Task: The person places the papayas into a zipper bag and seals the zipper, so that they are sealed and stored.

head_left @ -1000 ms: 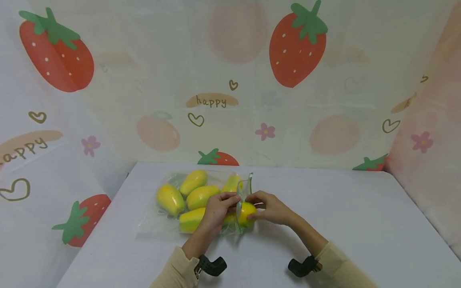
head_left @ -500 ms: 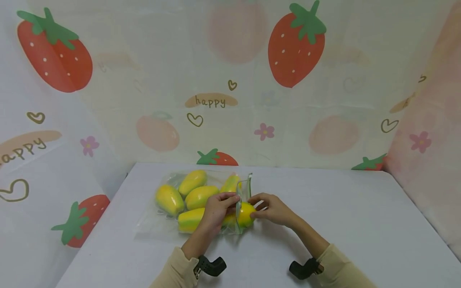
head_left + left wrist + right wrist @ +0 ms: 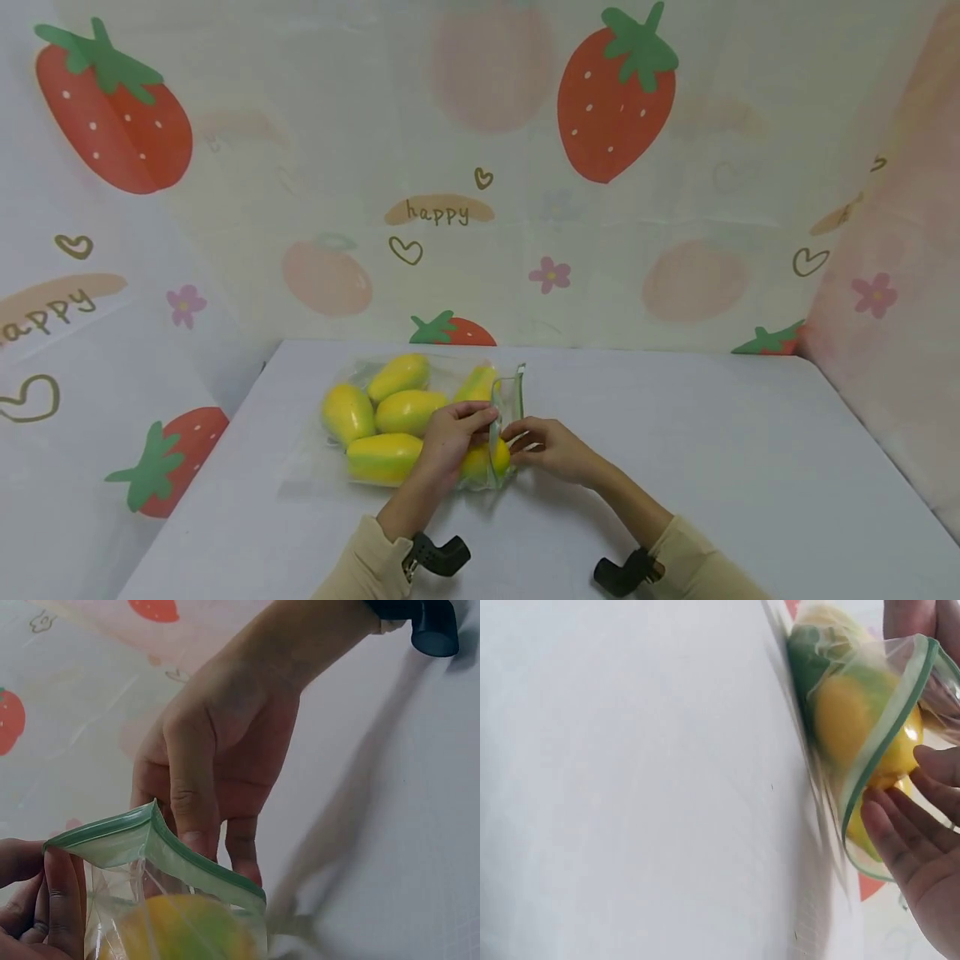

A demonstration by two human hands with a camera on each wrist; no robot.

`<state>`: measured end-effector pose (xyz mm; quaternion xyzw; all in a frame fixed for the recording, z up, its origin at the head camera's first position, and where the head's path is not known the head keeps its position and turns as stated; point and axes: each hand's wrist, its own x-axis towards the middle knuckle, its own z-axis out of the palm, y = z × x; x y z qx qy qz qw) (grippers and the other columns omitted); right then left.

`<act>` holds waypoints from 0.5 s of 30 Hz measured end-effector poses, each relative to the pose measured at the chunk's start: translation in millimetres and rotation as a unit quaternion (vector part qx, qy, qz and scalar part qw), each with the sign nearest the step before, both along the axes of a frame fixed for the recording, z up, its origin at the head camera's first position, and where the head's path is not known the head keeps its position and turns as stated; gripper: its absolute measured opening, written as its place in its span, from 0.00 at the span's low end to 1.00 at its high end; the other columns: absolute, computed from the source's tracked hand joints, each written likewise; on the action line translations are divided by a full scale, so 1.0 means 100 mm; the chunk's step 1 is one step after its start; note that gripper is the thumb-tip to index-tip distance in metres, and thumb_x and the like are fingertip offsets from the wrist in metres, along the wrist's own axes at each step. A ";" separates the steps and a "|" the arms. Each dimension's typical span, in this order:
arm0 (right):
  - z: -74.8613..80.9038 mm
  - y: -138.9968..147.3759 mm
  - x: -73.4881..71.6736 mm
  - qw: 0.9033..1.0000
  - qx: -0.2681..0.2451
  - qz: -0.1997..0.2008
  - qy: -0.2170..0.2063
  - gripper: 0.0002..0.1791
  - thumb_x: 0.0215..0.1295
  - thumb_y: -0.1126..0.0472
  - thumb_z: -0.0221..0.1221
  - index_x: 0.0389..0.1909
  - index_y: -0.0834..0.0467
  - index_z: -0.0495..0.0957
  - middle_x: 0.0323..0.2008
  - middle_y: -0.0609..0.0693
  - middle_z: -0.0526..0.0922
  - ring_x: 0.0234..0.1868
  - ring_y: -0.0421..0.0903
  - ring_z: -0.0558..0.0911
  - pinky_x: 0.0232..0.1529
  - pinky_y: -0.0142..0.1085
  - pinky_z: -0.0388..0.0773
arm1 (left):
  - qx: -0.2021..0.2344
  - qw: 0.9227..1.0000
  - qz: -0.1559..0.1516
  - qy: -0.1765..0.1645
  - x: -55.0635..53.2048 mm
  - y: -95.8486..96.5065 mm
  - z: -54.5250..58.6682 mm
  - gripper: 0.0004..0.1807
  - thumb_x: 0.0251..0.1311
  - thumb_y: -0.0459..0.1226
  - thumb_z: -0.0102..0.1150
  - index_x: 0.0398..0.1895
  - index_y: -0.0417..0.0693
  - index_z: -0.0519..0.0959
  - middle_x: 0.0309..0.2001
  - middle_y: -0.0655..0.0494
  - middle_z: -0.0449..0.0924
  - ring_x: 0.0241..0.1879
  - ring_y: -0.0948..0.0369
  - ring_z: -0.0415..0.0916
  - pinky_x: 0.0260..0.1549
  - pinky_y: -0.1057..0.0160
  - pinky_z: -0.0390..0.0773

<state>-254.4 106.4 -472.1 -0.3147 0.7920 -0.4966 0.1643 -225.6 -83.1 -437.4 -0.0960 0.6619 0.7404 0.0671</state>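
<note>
A clear zip bag (image 3: 307, 479) with a green-edged mouth (image 3: 521, 392) lies on the table, holding several yellow-green papayas (image 3: 384, 458). My left hand (image 3: 448, 442) pinches the bag's rim between thumb and fingers; the left wrist view shows the green zip strip (image 3: 105, 829) at its fingertips. At the bag's mouth is one papaya (image 3: 502, 457), its end facing right and most of it inside the plastic. My right hand (image 3: 558, 450) has its fingers loosely extended against that end. In the right wrist view, its fingertips (image 3: 877, 814) reach inside the mouth beside the papaya (image 3: 859, 724).
The bag is on a white table (image 3: 712, 467), towards its left side. A strawberry-printed curtain (image 3: 480, 275) stands behind the table and along both sides. Each wrist carries a black camera mount (image 3: 442, 556), below beige sleeves.
The papaya at the mouth has slid left, deeper into the bag, with my right hand following it. The other papayas inside shifted left. My left hand keeps its hold on the rim.
</note>
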 end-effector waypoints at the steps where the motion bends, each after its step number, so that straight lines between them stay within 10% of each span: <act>1: 0.00 0.00 0.01 1.000 0.000 0.016 0.001 0.18 0.65 0.68 0.59 0.55 0.67 0.76 0.52 0.63 0.81 0.50 0.56 0.83 0.54 0.40 0.81 | 0.001 1.000 0.001 0.000 0.00 0.00 0.00 0.17 0.64 0.37 0.62 0.48 0.32 0.80 0.30 0.59 0.82 0.28 0.65 0.78 0.36 0.71 0.81; 8: -0.03 -0.01 0.04 0.998 0.011 0.066 -0.004 0.24 0.63 0.73 0.54 0.62 0.66 0.71 0.54 0.64 0.81 0.55 0.59 0.80 0.52 0.33 0.77 | 0.007 1.000 -0.007 0.009 0.00 0.01 0.01 0.18 0.63 0.37 0.62 0.49 0.30 0.79 0.31 0.59 0.81 0.29 0.65 0.79 0.39 0.70 0.82; 15: 0.00 0.01 0.03 0.998 0.024 0.050 0.007 0.26 0.63 0.71 0.56 0.64 0.62 0.72 0.54 0.61 0.81 0.56 0.57 0.79 0.56 0.47 0.77 | 0.017 1.000 -0.007 0.012 -0.01 0.01 -0.01 0.17 0.64 0.35 0.61 0.49 0.28 0.78 0.30 0.60 0.82 0.28 0.65 0.79 0.37 0.70 0.82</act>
